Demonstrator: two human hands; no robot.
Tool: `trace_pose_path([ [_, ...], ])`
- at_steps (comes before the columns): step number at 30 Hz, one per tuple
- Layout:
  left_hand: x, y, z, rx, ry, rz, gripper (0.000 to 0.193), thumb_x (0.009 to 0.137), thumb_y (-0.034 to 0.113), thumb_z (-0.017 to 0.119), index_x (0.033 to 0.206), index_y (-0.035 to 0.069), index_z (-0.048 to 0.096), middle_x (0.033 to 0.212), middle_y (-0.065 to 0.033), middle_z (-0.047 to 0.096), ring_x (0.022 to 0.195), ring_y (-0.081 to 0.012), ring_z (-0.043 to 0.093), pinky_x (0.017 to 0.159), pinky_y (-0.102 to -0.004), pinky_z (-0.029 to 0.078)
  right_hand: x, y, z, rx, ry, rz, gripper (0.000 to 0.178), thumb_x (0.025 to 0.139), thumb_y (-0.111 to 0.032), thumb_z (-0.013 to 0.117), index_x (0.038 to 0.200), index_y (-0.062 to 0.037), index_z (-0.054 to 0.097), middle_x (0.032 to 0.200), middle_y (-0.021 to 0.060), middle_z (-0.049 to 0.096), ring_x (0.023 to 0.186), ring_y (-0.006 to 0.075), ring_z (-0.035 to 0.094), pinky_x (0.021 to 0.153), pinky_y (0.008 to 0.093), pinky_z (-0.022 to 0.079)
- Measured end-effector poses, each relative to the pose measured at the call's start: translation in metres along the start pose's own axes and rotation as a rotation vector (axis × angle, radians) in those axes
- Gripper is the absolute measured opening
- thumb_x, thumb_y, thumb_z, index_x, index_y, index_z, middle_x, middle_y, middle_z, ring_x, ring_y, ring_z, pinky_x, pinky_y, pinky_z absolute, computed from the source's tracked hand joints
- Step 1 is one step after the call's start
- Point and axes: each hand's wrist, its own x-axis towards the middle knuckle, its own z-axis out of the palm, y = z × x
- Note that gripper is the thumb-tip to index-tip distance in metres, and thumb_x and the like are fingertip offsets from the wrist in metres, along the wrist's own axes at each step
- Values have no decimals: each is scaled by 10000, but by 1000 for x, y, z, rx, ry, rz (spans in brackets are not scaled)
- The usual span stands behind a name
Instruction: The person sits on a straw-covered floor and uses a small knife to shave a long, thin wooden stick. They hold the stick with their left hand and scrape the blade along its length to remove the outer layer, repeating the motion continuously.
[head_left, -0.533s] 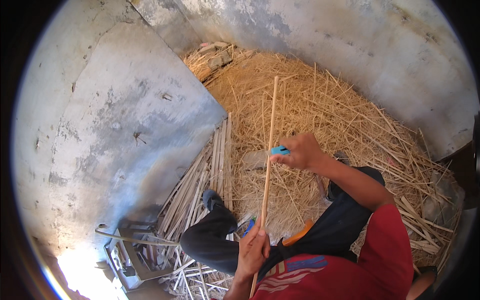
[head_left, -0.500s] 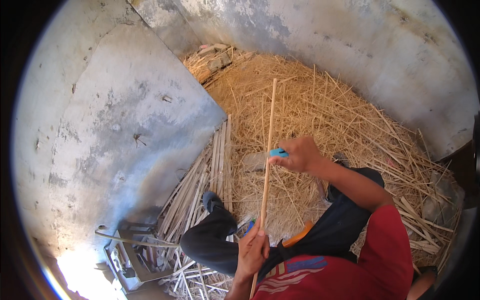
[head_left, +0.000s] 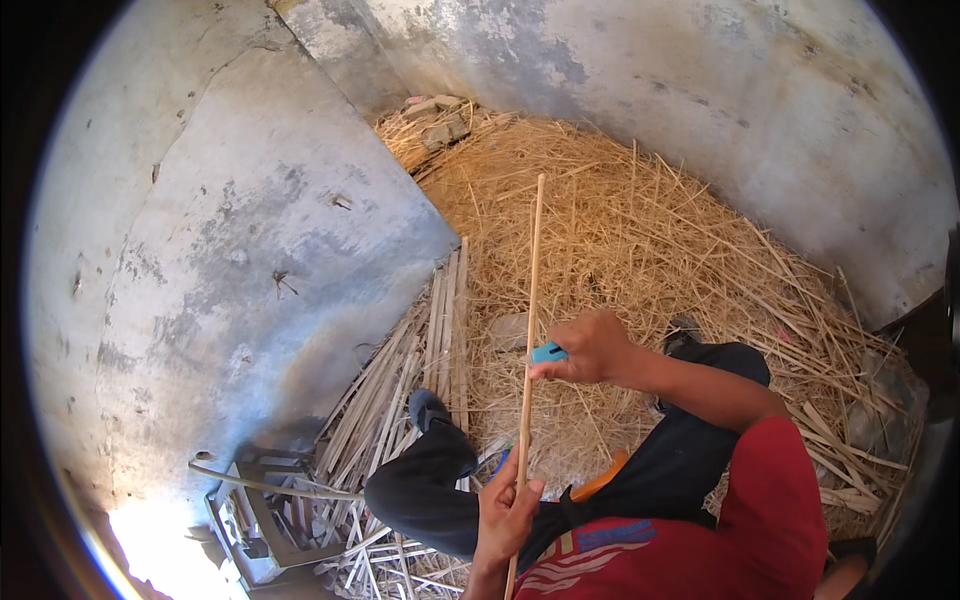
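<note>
A long, thin pale wooden strip (head_left: 535, 265), perhaps split bamboo, points away from me, its far end raised over the straw. My left hand (head_left: 505, 512) is closed around its lower part, close to my body. Farther up, my right hand (head_left: 592, 348) grips a blue-handled cutter (head_left: 548, 353), which looks like a utility knife. The tip of the cutter meets the strip's right side; its blade is too small to make out. Below the strip's near end, an orange-brown object (head_left: 600, 478) lies by my legs, partly covered.
Straw and shavings (head_left: 600, 230) cover the floor. Long wooden slats (head_left: 440, 320) lie stacked left of my feet. A metal frame (head_left: 270, 525) holding scraps stands at the lower left. Worn plaster walls (head_left: 250, 200) rise to the left and behind; a stone block (head_left: 510, 332) rests ahead.
My right hand and the cutter have slid along the strip toward me. The strip's far end sits slightly lower and farther left. My left hand keeps its hold.
</note>
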Motion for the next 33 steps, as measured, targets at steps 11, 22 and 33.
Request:
trace_pose_path([
  [11, -12, 3, 4, 3, 27, 9, 626, 921, 46, 588, 1443, -81, 267, 923, -6, 531, 760, -8, 465, 671, -149, 397, 1, 11, 3, -10, 53, 35, 669, 831, -734, 468, 568, -128, 572, 440, 38, 481, 361, 202, 475, 364, 333, 365],
  [22, -37, -13, 5, 240, -105, -42, 559, 958, 92, 556, 1446, -33, 313, 745, 81, 460, 622, 19, 386, 533, -146, 300, 34, 182, -51, -164, 161, 721, 765, 807, -857, 219, 507, -165, 349, 463, -72, 256, 396, 96, 258, 361, 279, 198],
  [33, -9, 4, -5, 213, 116, 79, 486, 984, 137, 495, 1425, -22, 366, 647, 81, 408, 519, 7, 317, 458, -177, 239, -4, -8, -31, 93, -124, 153, 618, 767, -733, 557, 714, -128, 675, 578, 90, 600, 526, 262, 612, 486, 377, 467],
])
